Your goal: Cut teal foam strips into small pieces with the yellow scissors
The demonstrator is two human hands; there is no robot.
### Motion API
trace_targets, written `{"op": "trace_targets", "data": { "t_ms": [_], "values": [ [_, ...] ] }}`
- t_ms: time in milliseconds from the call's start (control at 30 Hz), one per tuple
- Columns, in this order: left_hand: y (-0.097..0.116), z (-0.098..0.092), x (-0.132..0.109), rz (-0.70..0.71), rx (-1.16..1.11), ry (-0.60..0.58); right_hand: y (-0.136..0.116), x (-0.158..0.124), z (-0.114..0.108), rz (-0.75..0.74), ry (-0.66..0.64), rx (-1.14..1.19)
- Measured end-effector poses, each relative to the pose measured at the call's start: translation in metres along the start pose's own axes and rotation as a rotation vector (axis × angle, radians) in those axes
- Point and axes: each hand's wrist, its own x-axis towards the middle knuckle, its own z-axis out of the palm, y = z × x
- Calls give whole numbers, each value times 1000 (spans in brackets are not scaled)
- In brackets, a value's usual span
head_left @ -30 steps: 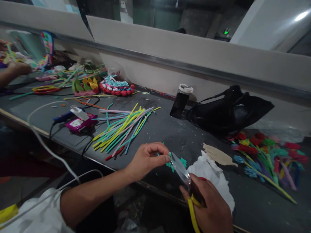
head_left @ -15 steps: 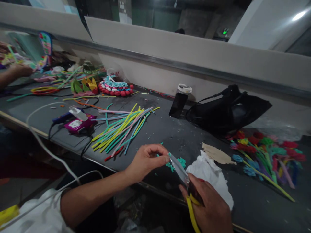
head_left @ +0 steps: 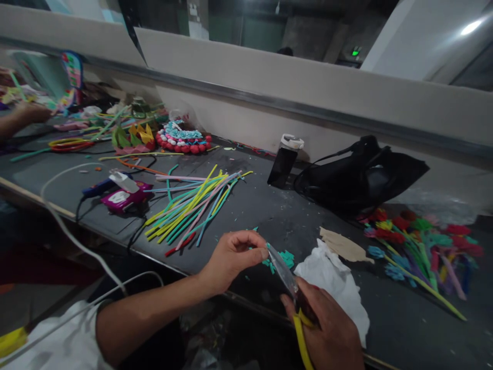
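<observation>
Scissors (head_left: 283,272) are sitting in the right hand (head_left: 327,324), fingers wrapping round the yellow handles, and the long silvery blades are pointing up and away towards the left fingertips. Those blades are catching the light, looking pretty slim and shiny; I can't tell if they're fully meeting. The left hand (head_left: 233,257) is pinching thumb to forefinger on a tiny teal piece (head_left: 268,246), mostly hiding behind the fingertips, right by the blade ends. Little teal snippets (head_left: 285,258), short and stubby, are lying in a loose heap just beyond the blades, between both hands. Crumpled white cloth (head_left: 333,285) is bunching up just beyond the right hand, and a bundle of yellow, pink, blue and teal stems (head_left: 196,205) is fanning out beyond the left.
</observation>
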Motion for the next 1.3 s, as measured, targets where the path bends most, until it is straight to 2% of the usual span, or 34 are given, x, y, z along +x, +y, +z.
{"op": "trace_targets", "data": {
  "t_ms": [500,833,1100,1200,1300],
  "values": [
    [1,4,-1,-36,-33,38,2,-6,4,14,-10,12],
    [0,4,-1,-53,-57,47,1,-5,3,-53,-5,5],
    [-2,2,-1,-19,-60,7,-7,-1,-2,77,-19,95],
    [-3,1,-1,21,-56,-40,-11,2,-2,245,-18,207],
    [-5,2,-1,62,-12,-105,-18,8,-6,471,-65,436]
  ]
}}
